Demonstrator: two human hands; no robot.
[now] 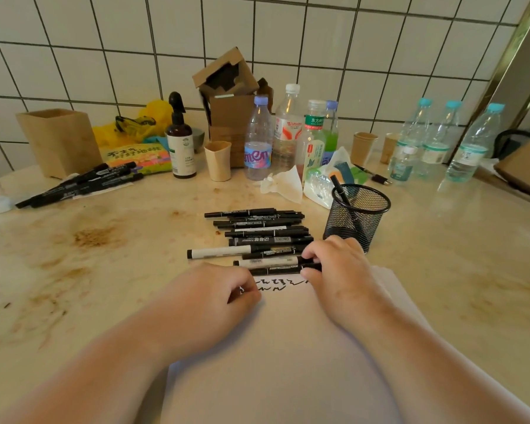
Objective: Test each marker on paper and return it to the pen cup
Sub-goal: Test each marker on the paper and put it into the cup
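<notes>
— Where are the markers?

— Most lie in a loose row of black and white marker pens (pixel 259 237) on the stained beige stone worktop (pixel 104 255), just beyond the white sheet of paper (pixel 288 347). The nearest one, a black marker with white lettering (pixel 280 269), lies along the paper's far edge.

— And the hands?

— The right hand (pixel 338 270) is on that nearest marker: its fingers (pixel 311 258) curl over the marker's right end and grasp it, thumb below. The left hand (pixel 214 296) rests on the paper's upper left part, fingers clenched loosely; whether it holds something small I cannot tell (the fingertips hide whatever lies beneath them).

— Anything on the paper?

— Two short lines of black scribbles (pixel 277 284) near its top edge, between the two hands.

— The cup?

— A black round wire-mesh pen cup (pixel 357 217) stands upright just right of the row, near the right hand's knuckles. One black marker (pixel 341 191) leans inside it.

— What else is around?

— A second bunch of black markers (pixel 80 183) lies at the far left beside a square wooden holder (pixel 60 142). Along the white tiled wall (pixel 349 41) stand a brown spray bottle (pixel 180 145), plastic water bottles (pixel 257 142), paper cups (pixel 218 160), a cardboard box (pixel 227 75) and a crumpled tissue (pixel 283 183).
</notes>
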